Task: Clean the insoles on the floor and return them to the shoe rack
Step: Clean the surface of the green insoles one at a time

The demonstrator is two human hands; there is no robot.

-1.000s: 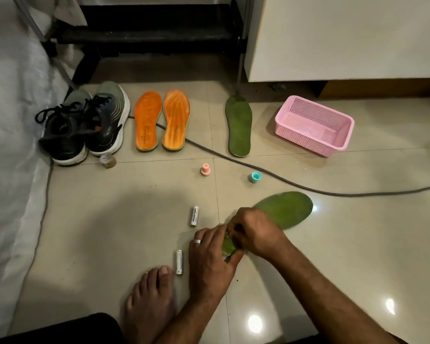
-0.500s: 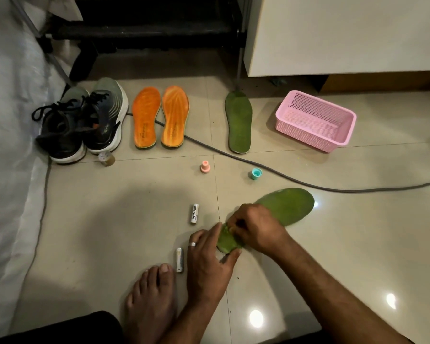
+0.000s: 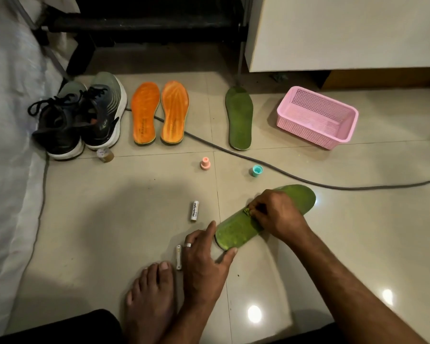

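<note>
A green insole (image 3: 236,233) lies slanted on the tiled floor in front of me. My left hand (image 3: 204,256) holds its heel end between forefinger and thumb. My right hand (image 3: 273,213) rests on the insole's middle and pinches a small greenish wad (image 3: 246,211) against it. A second green insole (image 3: 239,117) lies farther back, and two orange insoles (image 3: 159,112) lie side by side to its left. The dark shoe rack (image 3: 144,21) stands at the back.
A pair of dark sneakers (image 3: 77,117) sits at the left beside a white sheet. A pink basket (image 3: 317,116) stands at the right. A grey cable (image 3: 296,178) crosses the floor. Two batteries (image 3: 195,211), a pink cap (image 3: 205,163), a teal cap (image 3: 256,170) and my bare foot (image 3: 152,296) are nearby.
My right hand has slid from the heel end toward the insole's middle, uncovering the heel. My left hand now holds the heel's edge with forefinger and thumb spread.
</note>
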